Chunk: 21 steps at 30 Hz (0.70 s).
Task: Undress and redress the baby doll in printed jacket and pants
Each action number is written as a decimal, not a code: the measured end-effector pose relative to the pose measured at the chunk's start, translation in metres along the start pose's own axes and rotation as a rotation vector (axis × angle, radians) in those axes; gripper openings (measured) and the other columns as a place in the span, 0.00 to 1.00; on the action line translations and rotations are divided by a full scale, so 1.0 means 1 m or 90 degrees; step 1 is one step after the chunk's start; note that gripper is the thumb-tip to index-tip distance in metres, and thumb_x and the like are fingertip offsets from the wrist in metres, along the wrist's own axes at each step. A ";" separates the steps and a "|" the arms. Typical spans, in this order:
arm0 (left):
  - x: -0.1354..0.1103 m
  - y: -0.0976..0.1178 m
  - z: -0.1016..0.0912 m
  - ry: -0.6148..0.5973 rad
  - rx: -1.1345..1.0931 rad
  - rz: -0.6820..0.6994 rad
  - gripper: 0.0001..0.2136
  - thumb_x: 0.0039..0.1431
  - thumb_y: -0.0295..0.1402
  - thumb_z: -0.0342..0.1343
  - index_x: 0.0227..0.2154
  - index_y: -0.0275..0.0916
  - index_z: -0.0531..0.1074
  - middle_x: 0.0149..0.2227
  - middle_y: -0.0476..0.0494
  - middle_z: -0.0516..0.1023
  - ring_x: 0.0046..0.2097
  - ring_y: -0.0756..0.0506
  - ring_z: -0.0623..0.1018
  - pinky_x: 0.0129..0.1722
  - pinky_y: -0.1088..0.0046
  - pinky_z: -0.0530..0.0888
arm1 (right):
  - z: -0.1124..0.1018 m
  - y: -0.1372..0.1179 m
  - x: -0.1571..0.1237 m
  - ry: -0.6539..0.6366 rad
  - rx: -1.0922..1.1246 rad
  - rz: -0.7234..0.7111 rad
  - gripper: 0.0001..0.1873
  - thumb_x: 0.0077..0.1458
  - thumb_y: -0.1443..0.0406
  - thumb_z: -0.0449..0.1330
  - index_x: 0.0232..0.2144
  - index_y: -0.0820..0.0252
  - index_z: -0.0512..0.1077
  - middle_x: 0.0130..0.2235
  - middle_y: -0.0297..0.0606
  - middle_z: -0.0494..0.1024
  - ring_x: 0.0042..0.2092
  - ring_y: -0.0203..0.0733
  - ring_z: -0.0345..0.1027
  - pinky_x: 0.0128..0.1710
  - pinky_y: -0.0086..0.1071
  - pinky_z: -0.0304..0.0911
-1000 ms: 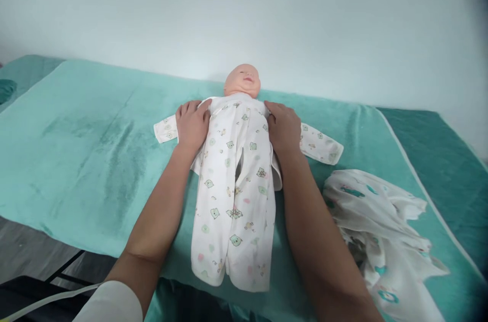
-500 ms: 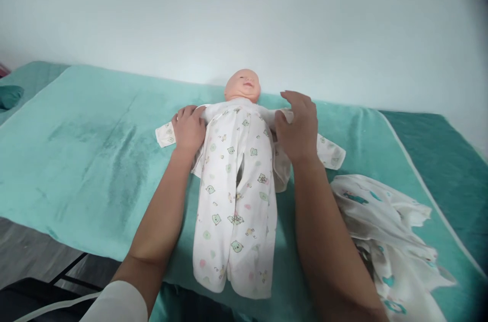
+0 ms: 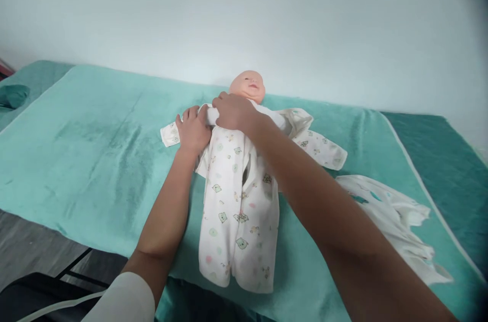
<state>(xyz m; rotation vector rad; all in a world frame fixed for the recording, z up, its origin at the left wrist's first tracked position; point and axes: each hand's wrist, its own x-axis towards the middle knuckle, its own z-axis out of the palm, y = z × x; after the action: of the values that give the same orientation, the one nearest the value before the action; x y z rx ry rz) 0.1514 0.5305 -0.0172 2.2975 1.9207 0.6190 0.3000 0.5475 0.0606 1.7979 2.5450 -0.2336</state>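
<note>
A baby doll (image 3: pixel 247 86) lies on its back, head toward the wall. White baby trousers (image 3: pixel 240 220) printed with green animals cover its lower body. Behind it is spread a matching baby shirt (image 3: pixel 322 149), sleeves out to both sides. My left hand (image 3: pixel 193 131) is curled over the left-hand sleeve (image 3: pixel 170 134), whose cuff sticks out past my fingers. Right beside it, below the doll's chin, my right hand (image 3: pixel 234 110) is closed at the doll's white-covered arm (image 3: pixel 212 116). My fingertips there are partly hidden.
A green plush cover (image 3: pixel 95 159) lies over the table, with a darker green cloth (image 3: pixel 430 159) at the right. Crumpled white clothing (image 3: pixel 396 220) is beyond my right forearm. The pale wall (image 3: pixel 244 12) stands behind. A black chair (image 3: pixel 41 294) is at lower left.
My right hand has moved left across the doll's chest, from the right-hand sleeve to the arm beside my left hand. My left hand stays at its sleeve. The right shirt front now lies folded outward.
</note>
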 end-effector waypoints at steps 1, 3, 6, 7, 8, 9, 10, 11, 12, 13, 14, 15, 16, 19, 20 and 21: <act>0.000 -0.001 -0.001 -0.008 0.003 -0.004 0.32 0.59 0.27 0.51 0.67 0.52 0.64 0.68 0.38 0.68 0.69 0.32 0.65 0.69 0.35 0.57 | -0.001 0.006 -0.003 -0.007 0.001 -0.005 0.24 0.58 0.68 0.58 0.57 0.60 0.71 0.59 0.53 0.71 0.57 0.61 0.68 0.50 0.48 0.67; 0.000 -0.003 -0.004 -0.022 0.000 -0.008 0.34 0.57 0.25 0.50 0.68 0.52 0.63 0.69 0.38 0.67 0.70 0.32 0.63 0.69 0.34 0.58 | -0.003 0.015 -0.008 -0.008 -0.006 -0.002 0.24 0.57 0.66 0.60 0.56 0.57 0.71 0.59 0.51 0.72 0.56 0.61 0.68 0.47 0.47 0.68; 0.000 -0.005 -0.004 -0.022 -0.010 -0.010 0.34 0.57 0.24 0.49 0.68 0.49 0.64 0.69 0.36 0.66 0.70 0.31 0.63 0.68 0.32 0.58 | -0.003 0.013 -0.009 0.009 -0.022 -0.027 0.22 0.56 0.69 0.60 0.54 0.60 0.73 0.58 0.53 0.73 0.56 0.61 0.69 0.47 0.47 0.69; 0.000 -0.005 -0.004 -0.020 -0.012 -0.010 0.34 0.57 0.24 0.49 0.68 0.47 0.64 0.69 0.35 0.67 0.70 0.30 0.63 0.68 0.31 0.57 | -0.002 0.009 -0.005 0.010 -0.022 -0.048 0.21 0.56 0.70 0.59 0.53 0.61 0.73 0.57 0.54 0.73 0.56 0.61 0.69 0.47 0.47 0.69; 0.000 -0.005 -0.003 -0.018 -0.015 -0.011 0.33 0.58 0.25 0.48 0.68 0.47 0.64 0.68 0.34 0.67 0.70 0.30 0.64 0.68 0.31 0.57 | 0.000 0.002 -0.001 0.002 -0.020 -0.067 0.21 0.56 0.71 0.59 0.52 0.62 0.74 0.56 0.55 0.74 0.56 0.61 0.69 0.48 0.47 0.69; 0.000 -0.005 -0.002 -0.018 -0.018 -0.011 0.32 0.59 0.26 0.48 0.67 0.47 0.65 0.68 0.35 0.68 0.69 0.30 0.64 0.68 0.31 0.57 | 0.002 -0.005 0.005 -0.009 -0.019 -0.080 0.19 0.56 0.71 0.60 0.51 0.63 0.74 0.56 0.55 0.74 0.56 0.61 0.70 0.48 0.47 0.70; 0.001 -0.005 -0.002 -0.020 -0.023 -0.012 0.31 0.60 0.28 0.48 0.67 0.48 0.65 0.68 0.35 0.68 0.69 0.30 0.64 0.68 0.31 0.56 | 0.005 -0.012 0.011 -0.021 -0.019 -0.082 0.17 0.56 0.71 0.61 0.49 0.63 0.74 0.55 0.55 0.75 0.55 0.61 0.70 0.48 0.48 0.69; 0.001 -0.005 -0.001 -0.022 -0.028 -0.015 0.30 0.61 0.29 0.48 0.67 0.48 0.66 0.68 0.36 0.69 0.69 0.30 0.64 0.69 0.32 0.56 | 0.009 -0.019 0.018 -0.032 -0.021 -0.077 0.15 0.56 0.70 0.62 0.47 0.63 0.75 0.54 0.54 0.76 0.55 0.60 0.71 0.49 0.48 0.69; 0.001 -0.005 -0.001 -0.024 -0.032 -0.019 0.29 0.62 0.30 0.48 0.67 0.48 0.65 0.68 0.35 0.69 0.69 0.30 0.65 0.69 0.32 0.56 | 0.012 -0.025 0.024 -0.042 -0.025 -0.069 0.13 0.55 0.70 0.63 0.45 0.63 0.75 0.53 0.53 0.77 0.54 0.59 0.71 0.50 0.48 0.69; 0.002 -0.005 -0.001 -0.026 -0.034 -0.026 0.29 0.63 0.31 0.47 0.67 0.46 0.64 0.68 0.34 0.68 0.69 0.30 0.65 0.69 0.33 0.55 | 0.015 -0.030 0.029 -0.048 -0.028 -0.062 0.11 0.55 0.71 0.64 0.42 0.63 0.75 0.51 0.52 0.78 0.53 0.58 0.73 0.50 0.47 0.68; 0.002 -0.005 0.000 -0.027 -0.035 -0.033 0.29 0.63 0.32 0.47 0.68 0.44 0.63 0.68 0.33 0.68 0.70 0.30 0.65 0.69 0.33 0.55 | 0.017 -0.033 0.033 -0.052 -0.031 -0.056 0.08 0.55 0.71 0.64 0.40 0.63 0.75 0.49 0.51 0.79 0.51 0.56 0.74 0.50 0.47 0.68; 0.003 -0.006 0.000 -0.027 -0.037 -0.038 0.30 0.63 0.32 0.47 0.69 0.43 0.61 0.68 0.32 0.68 0.70 0.30 0.64 0.70 0.34 0.54 | 0.018 -0.034 0.035 -0.056 -0.032 -0.054 0.06 0.55 0.72 0.64 0.37 0.63 0.74 0.46 0.49 0.80 0.48 0.54 0.76 0.49 0.46 0.68; 0.004 -0.007 0.000 -0.024 -0.041 -0.044 0.31 0.62 0.31 0.47 0.70 0.41 0.60 0.68 0.31 0.68 0.70 0.30 0.64 0.70 0.35 0.54 | 0.018 -0.035 0.036 -0.063 -0.033 -0.054 0.05 0.54 0.73 0.64 0.35 0.63 0.74 0.43 0.48 0.81 0.46 0.53 0.77 0.47 0.46 0.69; 0.006 -0.014 0.002 0.009 -0.113 -0.062 0.35 0.57 0.26 0.48 0.70 0.42 0.58 0.66 0.35 0.72 0.68 0.32 0.68 0.70 0.40 0.59 | 0.009 -0.029 0.030 -0.069 -0.051 -0.071 0.05 0.54 0.72 0.65 0.35 0.63 0.76 0.39 0.48 0.82 0.43 0.55 0.78 0.45 0.46 0.68; 0.007 -0.017 0.003 0.029 -0.158 -0.074 0.36 0.55 0.24 0.48 0.70 0.42 0.59 0.64 0.36 0.73 0.67 0.34 0.70 0.68 0.43 0.62 | 0.004 -0.026 0.027 -0.067 -0.072 -0.082 0.07 0.56 0.71 0.64 0.38 0.62 0.77 0.41 0.49 0.82 0.45 0.56 0.78 0.45 0.47 0.68; 0.008 -0.021 0.004 0.053 -0.210 -0.090 0.37 0.54 0.23 0.47 0.69 0.42 0.59 0.62 0.38 0.75 0.64 0.35 0.73 0.66 0.47 0.66 | 0.000 -0.023 0.022 -0.062 -0.099 -0.090 0.10 0.58 0.70 0.62 0.43 0.61 0.77 0.44 0.51 0.82 0.47 0.58 0.77 0.46 0.47 0.67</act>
<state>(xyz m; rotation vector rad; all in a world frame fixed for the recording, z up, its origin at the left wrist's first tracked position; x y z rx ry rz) 0.1349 0.5434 -0.0255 1.9471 1.8318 0.9451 0.2711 0.5610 0.0612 1.5180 2.5468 -0.1175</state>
